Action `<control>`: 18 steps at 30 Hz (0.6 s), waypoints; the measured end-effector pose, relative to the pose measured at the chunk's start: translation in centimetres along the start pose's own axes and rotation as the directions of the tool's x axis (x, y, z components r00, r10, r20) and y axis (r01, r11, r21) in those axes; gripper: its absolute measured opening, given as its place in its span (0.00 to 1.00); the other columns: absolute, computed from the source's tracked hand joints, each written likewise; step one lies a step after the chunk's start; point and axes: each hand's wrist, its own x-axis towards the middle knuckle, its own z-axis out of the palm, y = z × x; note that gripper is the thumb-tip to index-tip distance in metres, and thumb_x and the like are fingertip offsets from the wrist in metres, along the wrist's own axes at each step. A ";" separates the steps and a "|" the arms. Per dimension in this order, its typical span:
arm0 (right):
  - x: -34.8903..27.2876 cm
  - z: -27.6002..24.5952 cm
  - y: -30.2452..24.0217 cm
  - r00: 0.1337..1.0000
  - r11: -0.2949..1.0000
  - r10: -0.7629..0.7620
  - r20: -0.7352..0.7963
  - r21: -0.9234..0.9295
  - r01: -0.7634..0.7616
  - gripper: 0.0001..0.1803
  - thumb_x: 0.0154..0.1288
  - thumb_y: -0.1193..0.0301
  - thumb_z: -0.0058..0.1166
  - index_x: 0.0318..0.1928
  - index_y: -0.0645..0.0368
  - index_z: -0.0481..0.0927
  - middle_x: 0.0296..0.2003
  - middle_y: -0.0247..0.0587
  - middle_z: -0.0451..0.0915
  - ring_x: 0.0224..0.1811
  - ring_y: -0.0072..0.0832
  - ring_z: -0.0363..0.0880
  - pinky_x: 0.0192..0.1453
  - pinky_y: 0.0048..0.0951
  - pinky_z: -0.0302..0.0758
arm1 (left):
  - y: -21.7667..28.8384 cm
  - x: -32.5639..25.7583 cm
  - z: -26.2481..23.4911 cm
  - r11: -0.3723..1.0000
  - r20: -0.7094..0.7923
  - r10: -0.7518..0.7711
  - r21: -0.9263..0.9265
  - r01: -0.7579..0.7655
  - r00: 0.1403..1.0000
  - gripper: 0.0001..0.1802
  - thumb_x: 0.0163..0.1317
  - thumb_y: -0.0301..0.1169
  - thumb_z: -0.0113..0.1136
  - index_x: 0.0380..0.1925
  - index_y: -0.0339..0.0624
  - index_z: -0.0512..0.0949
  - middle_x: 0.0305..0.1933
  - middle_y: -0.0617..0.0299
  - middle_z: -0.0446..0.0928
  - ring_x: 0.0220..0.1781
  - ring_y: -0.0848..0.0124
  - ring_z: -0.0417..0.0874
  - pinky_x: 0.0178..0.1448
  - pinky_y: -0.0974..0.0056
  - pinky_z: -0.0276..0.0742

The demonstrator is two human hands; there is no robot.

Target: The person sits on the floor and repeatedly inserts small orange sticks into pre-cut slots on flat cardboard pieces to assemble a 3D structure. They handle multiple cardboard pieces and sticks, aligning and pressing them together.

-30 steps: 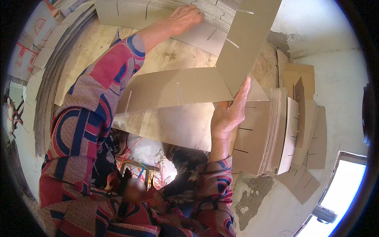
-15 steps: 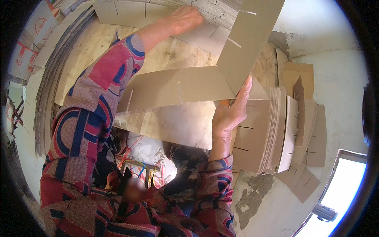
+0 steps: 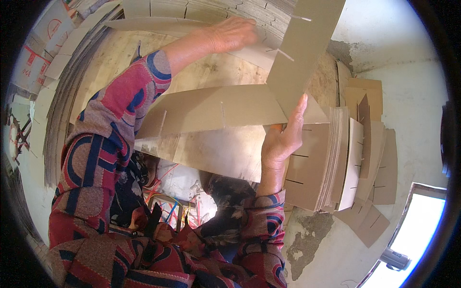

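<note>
I judge this pick-up, left hand (image 3: 233, 35) closed on a cardboard strip (image 3: 156, 25), right hand (image 3: 282, 142) pinching overlapping pieces (image 3: 293, 77), to need smooth lifting.

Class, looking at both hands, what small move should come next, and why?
Probably draw the left hand toward the right hand, bringing the cardboard strip beneath it: that strip looks partly apart from the stack behind, while the right hand holds two overlapping strips.
</note>
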 end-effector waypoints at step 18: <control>-0.8 0.6 1.4 0.985 0.997 0.069 0.156 -0.032 -0.065 0.47 0.52 0.87 0.52 0.71 0.46 0.52 0.46 0.48 0.76 0.39 0.44 0.79 0.38 0.37 0.80 | 5.1 -1.4 -3.2 0.909 -0.263 0.102 -0.368 -0.197 0.959 0.05 0.44 0.19 0.57 0.19 0.35 0.70 0.20 0.54 0.68 0.30 0.57 0.71 0.33 0.56 0.69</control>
